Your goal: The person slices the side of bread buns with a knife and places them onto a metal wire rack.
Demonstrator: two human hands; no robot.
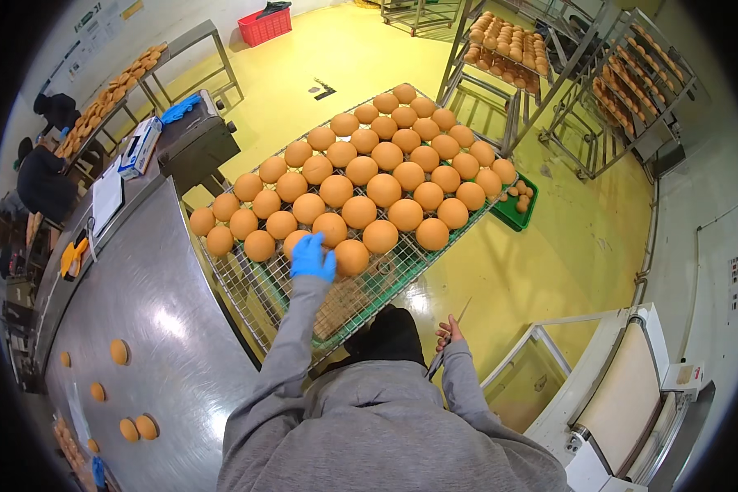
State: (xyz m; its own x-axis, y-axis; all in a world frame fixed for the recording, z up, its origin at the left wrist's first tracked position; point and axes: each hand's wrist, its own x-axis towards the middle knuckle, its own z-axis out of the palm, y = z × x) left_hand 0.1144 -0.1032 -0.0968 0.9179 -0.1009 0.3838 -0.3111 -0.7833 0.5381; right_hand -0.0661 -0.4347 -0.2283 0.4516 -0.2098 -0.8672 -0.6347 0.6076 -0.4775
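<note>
Rows of round golden-brown buns (384, 190) cover most of a wire rack (252, 307) in front of me. My left hand (313, 258), in a blue glove, reaches over the near edge of the rows, with its fingers at a bun (297, 243) that they partly hide; whether they grip it I cannot tell. Another bun (351, 257) sits just right of that hand. My right hand (449, 334) is bare and off the rack, close to my body, closed on the handle of a thin pointed tool (465, 309), seemingly a knife.
Several buns (119, 352) lie on the steel table (178, 307) at left. A green crate (516, 221) with small buns stands on the floor beyond the rack. Wheeled racks (639, 80) of buns stand at upper right, a belt machine (621, 393) at lower right. Dark-clothed people (46, 184) are at far left.
</note>
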